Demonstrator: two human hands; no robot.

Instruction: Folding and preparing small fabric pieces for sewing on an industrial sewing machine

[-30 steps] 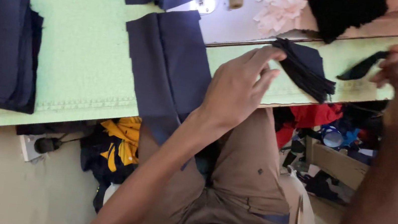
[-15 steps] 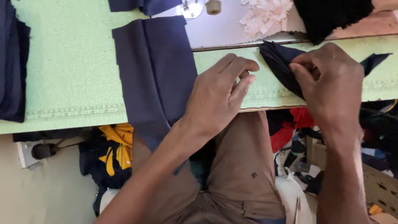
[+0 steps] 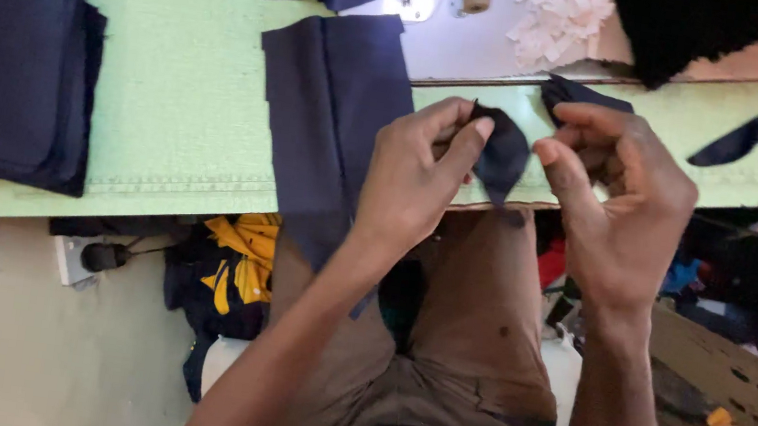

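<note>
Navy scrap (image 3: 504, 156) — left hand (image 3: 416, 184) pinch
</note>
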